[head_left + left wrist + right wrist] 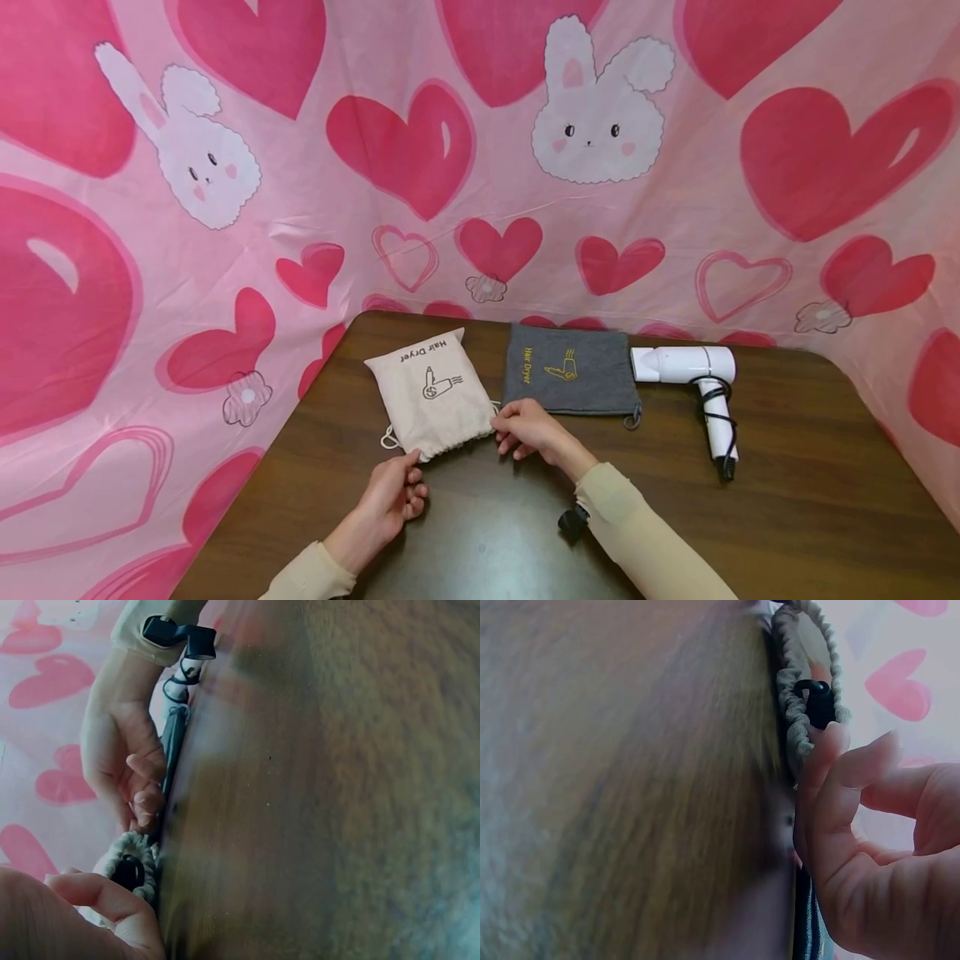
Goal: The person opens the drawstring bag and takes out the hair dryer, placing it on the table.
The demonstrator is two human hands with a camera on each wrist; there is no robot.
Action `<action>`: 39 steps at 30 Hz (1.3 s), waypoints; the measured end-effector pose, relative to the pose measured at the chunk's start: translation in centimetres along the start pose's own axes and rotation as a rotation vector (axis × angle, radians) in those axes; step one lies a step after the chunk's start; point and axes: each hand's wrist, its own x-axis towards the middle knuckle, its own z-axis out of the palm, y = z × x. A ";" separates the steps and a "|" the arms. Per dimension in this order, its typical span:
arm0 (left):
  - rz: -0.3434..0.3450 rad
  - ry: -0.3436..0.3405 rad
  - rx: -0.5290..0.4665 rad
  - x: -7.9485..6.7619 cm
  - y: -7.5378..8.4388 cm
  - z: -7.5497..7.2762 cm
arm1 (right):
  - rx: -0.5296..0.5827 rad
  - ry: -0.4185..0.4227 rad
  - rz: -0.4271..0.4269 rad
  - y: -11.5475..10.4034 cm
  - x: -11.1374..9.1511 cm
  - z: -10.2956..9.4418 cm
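Observation:
A cream drawstring bag point(438, 400) printed "Hair Dryer" lies on the wooden table, its gathered mouth toward me. My left hand point(390, 496) pinches the left corner of that mouth between thumb and finger. At the right corner, my right hand point(531, 429) pinches the rim near the cord. Both wrist views look at the mouth, which gapes; something black point(819, 703) shows inside, mostly hidden. Beside the cream bag, a grey drawstring bag point(600, 383) with yellow print lies flat, close to my right hand.
Right of the grey bag lies a white hair dryer point(686, 365), black cord wound round its handle. A pink heart-and-rabbit cloth point(502, 167) hangs behind and at both sides of the table point(810, 492). A black wrist-worn device point(573, 523) sits under the right sleeve.

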 end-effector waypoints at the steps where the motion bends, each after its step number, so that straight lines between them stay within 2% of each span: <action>1: 0.006 0.003 -0.003 0.0 0.0 0.0 | 0.004 0.000 0.000 0.0 0.0 0.0; 6: 0.039 0.024 -0.011 0.0 -0.1 -0.1 | 0.021 0.014 -0.009 -0.2 0.0 0.1; 21: 0.061 0.058 -0.026 -0.2 0.6 -0.2 | 0.043 0.052 -0.014 -0.5 0.0 -0.4; 35: 0.062 0.049 0.015 -0.2 1.1 -0.7 | 0.022 0.063 -0.016 -0.8 -0.4 -1.0; 39: 0.048 0.024 0.016 -0.3 1.1 -0.8 | 0.028 0.055 -0.015 -0.7 -0.2 -0.8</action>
